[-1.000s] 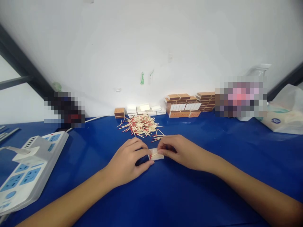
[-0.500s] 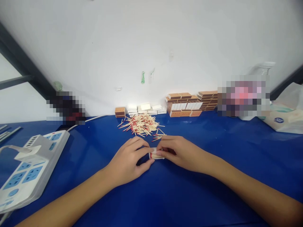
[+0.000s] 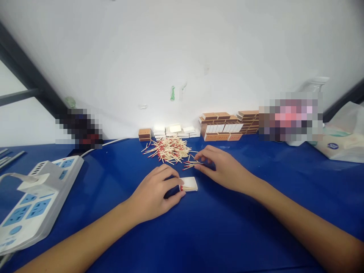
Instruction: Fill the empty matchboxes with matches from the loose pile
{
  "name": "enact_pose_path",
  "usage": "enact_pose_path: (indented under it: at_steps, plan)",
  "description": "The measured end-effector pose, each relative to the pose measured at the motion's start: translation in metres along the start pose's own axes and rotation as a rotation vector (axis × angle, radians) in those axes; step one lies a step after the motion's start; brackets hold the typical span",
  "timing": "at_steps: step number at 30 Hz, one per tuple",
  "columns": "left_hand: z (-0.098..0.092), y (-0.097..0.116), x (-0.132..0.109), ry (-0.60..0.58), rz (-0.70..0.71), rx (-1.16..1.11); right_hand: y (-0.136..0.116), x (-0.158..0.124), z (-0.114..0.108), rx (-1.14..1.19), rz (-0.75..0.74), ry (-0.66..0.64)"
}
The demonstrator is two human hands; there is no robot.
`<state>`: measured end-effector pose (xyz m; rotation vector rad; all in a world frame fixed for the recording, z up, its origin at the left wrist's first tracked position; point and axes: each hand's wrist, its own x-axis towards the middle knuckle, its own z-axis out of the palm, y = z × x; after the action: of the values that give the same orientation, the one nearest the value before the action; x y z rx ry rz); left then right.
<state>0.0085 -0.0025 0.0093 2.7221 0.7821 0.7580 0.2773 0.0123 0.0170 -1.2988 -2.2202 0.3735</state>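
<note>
My left hand (image 3: 157, 195) rests on the table with thumb and index finger closed on the left end of a small white matchbox tray (image 3: 193, 181). Some red-tipped matches lie along the tray's near side, and its white floor shows behind them. Up and to the right, my right hand (image 3: 220, 167) has thumb and fingers apart around the right end of a few loose matches (image 3: 189, 165); no match is visibly lifted. Just behind these lies a large heap of matches (image 3: 172, 149).
White trays (image 3: 176, 131) line the wall behind the heap, beside a small brown matchbox stack (image 3: 145, 134). More matchboxes (image 3: 223, 136) are stacked to the right. A power strip (image 3: 42, 204) lies on the left of the blue table (image 3: 182, 235); a tissue pack (image 3: 341, 140) stands far right.
My right hand has left the tray and moved up and slightly right to the loose matches, its fingers now spread. My left hand and the tray have stayed in place.
</note>
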Motion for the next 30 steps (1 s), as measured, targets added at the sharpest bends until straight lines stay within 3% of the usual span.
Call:
enact_pose_path:
  at_steps: [5, 19, 30]
  plan:
    - [0.000, 0.001, 0.000, -0.028, -0.007, 0.001, 0.016, 0.003, 0.006, -0.048, -0.012, -0.070]
    - [0.000, 0.002, 0.001, -0.040, -0.016, -0.009, 0.012, 0.001, -0.005, -0.101, 0.106, -0.217]
    - [0.000, 0.002, -0.001, -0.026, -0.006, -0.006, 0.009, 0.002, -0.016, -0.034, 0.078, -0.139]
